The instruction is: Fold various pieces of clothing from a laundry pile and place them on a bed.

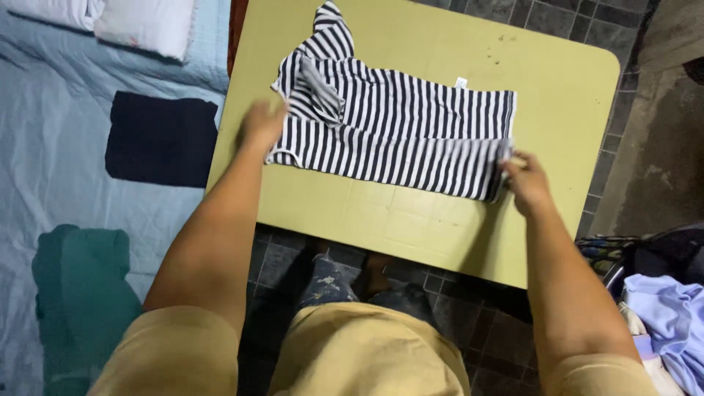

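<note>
Bed (66, 183) with a pale blue sheet fills the left side, and a dark navy folded cloth (161, 139), a green cloth (84, 293) and white pillows (147, 26) lie on it. Beside the bed stands a yellow-green bench (557, 95) with round corners, on a dark tiled floor (587, 22). A black and white striped shirt (411, 132) lies flat on the bench, folded along its length, with one sleeve pointing up to the far edge. The left hand (262, 125) rests on the collar end of the shirt; it is blurred, so I cannot tell how its fingers are set. The right hand (526, 183) pinches the bottom hem of the shirt, fingers closed on the cloth. A light blue cloth (671, 315) lies at the lower right.
</note>
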